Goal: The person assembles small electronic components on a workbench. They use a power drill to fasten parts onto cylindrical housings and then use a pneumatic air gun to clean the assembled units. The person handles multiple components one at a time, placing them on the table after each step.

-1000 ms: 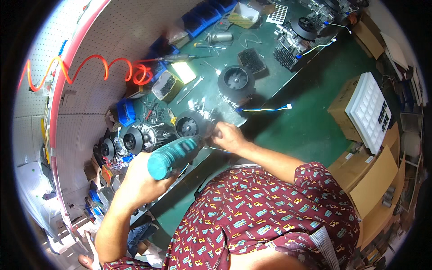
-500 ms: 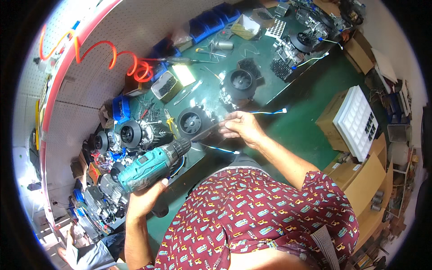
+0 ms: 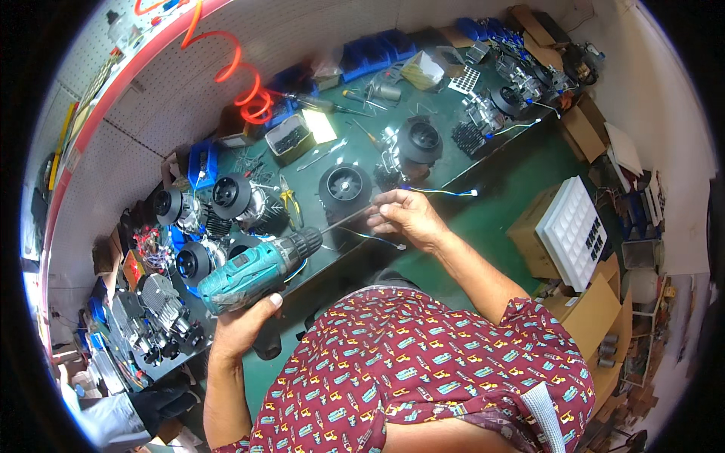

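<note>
My left hand is wrapped around the grip of a teal cordless drill, which points right and slightly away from me. A long thin bit sticks out of its dark chuck. The fingers of my right hand pinch the far end of that bit; whether a small screw is there too, I cannot make out. Just beyond the bit, a small engine with a round black fan wheel sits at the bench edge. Another such engine stands behind it to the right, its cable with a white plug hanging over the edge.
Several more engines crowd the bench on the left. Yellow-handled pliers, a box of small dark parts and blue bins lie farther back. An orange coiled hose hangs above. Cartons and a white tray stand right; part of another person shows lower left.
The view has shifted, so bench and engines appear moved and turned. My left hand still grips the drill, and my right fingers stay at the bit's end.
</note>
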The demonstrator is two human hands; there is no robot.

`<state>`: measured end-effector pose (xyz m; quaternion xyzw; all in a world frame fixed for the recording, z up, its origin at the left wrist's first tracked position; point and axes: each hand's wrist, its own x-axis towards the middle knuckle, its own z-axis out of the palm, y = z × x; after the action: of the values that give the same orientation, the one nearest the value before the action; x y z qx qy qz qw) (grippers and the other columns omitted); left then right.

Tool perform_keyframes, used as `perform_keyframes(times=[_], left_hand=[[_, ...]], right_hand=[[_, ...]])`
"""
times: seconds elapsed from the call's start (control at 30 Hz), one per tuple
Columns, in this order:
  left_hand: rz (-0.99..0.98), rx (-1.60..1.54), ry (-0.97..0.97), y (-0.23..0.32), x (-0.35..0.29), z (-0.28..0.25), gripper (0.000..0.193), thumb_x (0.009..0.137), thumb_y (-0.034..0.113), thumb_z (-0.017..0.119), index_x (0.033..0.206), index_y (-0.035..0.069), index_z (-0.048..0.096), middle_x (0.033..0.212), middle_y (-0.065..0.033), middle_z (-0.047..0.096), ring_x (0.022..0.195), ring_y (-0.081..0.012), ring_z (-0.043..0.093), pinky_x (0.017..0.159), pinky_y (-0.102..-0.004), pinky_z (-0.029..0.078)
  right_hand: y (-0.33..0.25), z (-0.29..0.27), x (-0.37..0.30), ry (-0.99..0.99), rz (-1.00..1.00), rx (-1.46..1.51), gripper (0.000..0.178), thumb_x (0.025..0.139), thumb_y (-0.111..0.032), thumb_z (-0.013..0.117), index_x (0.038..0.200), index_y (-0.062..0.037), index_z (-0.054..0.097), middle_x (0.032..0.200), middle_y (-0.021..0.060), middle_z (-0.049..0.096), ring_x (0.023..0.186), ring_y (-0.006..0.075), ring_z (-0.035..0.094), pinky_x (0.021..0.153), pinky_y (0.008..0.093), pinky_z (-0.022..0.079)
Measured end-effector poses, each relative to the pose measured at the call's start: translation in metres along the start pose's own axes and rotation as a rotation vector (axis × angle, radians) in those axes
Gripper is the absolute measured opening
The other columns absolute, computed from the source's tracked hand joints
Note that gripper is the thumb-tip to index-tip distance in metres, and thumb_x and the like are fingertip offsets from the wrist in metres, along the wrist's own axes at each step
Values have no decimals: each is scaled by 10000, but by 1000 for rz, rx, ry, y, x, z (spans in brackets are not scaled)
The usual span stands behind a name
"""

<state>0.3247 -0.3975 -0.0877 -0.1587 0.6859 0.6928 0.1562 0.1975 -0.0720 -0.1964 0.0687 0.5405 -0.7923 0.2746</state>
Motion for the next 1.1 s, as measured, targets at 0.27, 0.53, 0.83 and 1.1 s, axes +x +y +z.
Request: perform_keyframes(times=[0.27, 0.53, 0.83, 1.1], left_hand=[[3, -78, 2, -10, -6, -4, 248, 839, 104, 747, 1064, 29, 672, 914, -44, 670, 747, -141, 621, 708, -302, 520], [-67, -5, 40, -40, -22, -35, 455, 754, 113, 791, 1175, 35, 636, 982, -74, 698, 814, -193, 669, 722, -335, 561], [-17, -42, 99, -61, -49, -52, 510, 777, 144, 825, 1232, 51, 613, 1090, -56, 677, 1001, -167, 625, 852, -324, 534], [107, 47, 194, -13, -45, -51, 485, 828, 111, 780, 1268, 27, 594, 1166, -60, 660, 1063, -163, 604, 939, -332, 502]], right_hand=[[-7, 6, 0, -86, 42, 92, 350, 946, -46, 619, 1260, 99, 569, 1061, 178, 676, 920, 225, 696, 835, 330, 605], [-46, 8, 7, -320, 74, -384, 293, 934, -27, 630, 1208, 79, 635, 1048, 193, 709, 898, 219, 710, 834, 346, 604], [-87, 49, 31, -552, 345, -453, 293, 935, -39, 645, 1200, 83, 613, 1065, 200, 708, 864, 242, 721, 789, 336, 602], [-96, 93, 99, -814, -359, -1223, 213, 882, -134, 726, 1072, -37, 734, 1016, 103, 714, 971, 210, 662, 862, 332, 518]])
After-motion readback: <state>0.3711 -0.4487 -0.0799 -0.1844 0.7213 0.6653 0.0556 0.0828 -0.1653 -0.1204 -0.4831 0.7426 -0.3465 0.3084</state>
